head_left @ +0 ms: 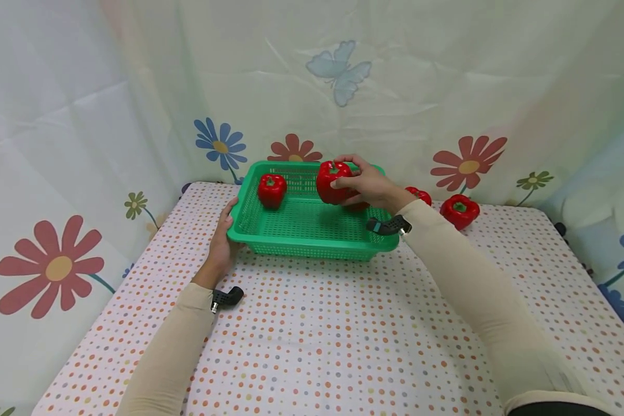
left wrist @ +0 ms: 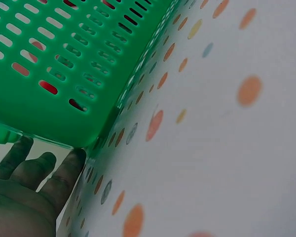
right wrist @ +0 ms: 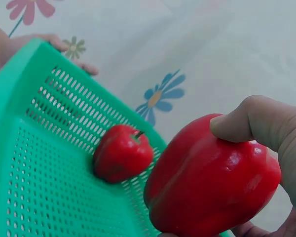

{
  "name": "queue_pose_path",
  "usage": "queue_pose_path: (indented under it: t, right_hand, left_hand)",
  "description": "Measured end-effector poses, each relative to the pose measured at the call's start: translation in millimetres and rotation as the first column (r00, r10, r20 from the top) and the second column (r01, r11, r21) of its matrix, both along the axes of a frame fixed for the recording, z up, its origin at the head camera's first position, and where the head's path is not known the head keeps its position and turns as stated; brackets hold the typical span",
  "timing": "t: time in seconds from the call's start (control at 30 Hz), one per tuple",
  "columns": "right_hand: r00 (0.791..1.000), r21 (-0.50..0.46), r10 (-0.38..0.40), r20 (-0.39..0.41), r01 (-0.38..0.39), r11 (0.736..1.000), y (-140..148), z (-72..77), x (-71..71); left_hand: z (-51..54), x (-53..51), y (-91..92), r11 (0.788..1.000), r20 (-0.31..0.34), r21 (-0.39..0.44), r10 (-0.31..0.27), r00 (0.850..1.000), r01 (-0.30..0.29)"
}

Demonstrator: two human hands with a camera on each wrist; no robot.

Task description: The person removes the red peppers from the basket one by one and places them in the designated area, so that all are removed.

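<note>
A white, dotted tablecloth (head_left: 301,323) bears a rectangular green perforated plastic basket (head_left: 312,241). A left hand (head_left: 222,242) touches its left end with nearly straight fingers, as a right hand (head_left: 371,188) grips a glossy red bell pepper (head_left: 327,185) above it, seemingly over another, half-hidden pepper (head_left: 359,207).

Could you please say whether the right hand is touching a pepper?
Touching: the right wrist view shows the right hand pressing its thumb against the nearer pepper.

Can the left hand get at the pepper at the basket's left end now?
Probably yes: the left hand touches the basket at its left side, near that pepper, whose top is uncovered; it must clear the rim.
</note>
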State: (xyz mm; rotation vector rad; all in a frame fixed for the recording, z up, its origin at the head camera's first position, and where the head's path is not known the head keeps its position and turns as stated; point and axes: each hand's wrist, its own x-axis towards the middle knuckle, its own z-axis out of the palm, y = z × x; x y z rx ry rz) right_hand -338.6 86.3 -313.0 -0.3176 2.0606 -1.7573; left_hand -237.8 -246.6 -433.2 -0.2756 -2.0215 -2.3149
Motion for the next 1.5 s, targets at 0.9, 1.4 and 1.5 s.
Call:
queue_pose_path:
  t: [0.9, 1.4, 1.5]
  right_hand:
    - [0.881, -0.098, -0.46, -0.111, 0.451, 0.887, 232.5, 2.1, 69.2]
    - [0.655, 0.112, -0.752, -0.071, 0.755, 0.646, 287.8, -78.5, 42.6]
    - [0.642, 0.101, -0.764, -0.065, 0.766, 0.635, 289.8, -89.8, 38.9]
  left_hand:
    - [5.4, 2.7, -4.2, 0.999, -0.012, 0.037, -0.033, 0.999, 0.033]
    - [0.1, 2.1, -5.7, 1.0, -0.005, 0.017, -0.007, 1.0, 0.007]
    - [5.4, 6.9, -4.2, 1.0, -0.008, 0.015, -0.019, 1.0, 0.019]
